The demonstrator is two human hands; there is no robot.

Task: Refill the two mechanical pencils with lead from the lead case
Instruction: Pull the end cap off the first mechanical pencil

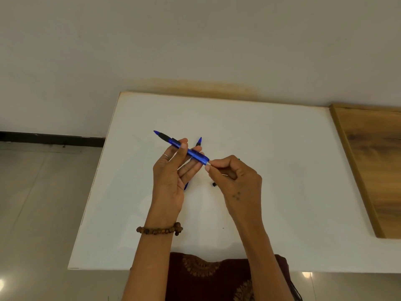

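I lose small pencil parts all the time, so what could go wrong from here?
1. The right hand pinches the white end of the held blue pencil in mid-air; if it slips, a small part could drop onto the white table and roll.
2. A small black piece lies loose beside the right hand and could be knocked away.
3. The second pencil lies partly hidden under the left hand, easy to nudge.

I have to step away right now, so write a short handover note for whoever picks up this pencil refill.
Left hand holds a blue mechanical pencil off the table, tip pointing away to the left.
Right hand pinches the white eraser end of that pencil.
Second blue pencil lies on the white table, mostly hidden behind the hands.
A small black piece lies by the right hand.
Lead case: not clearly visible.
Whether any lead is in yet cannot be told; check both pencils.
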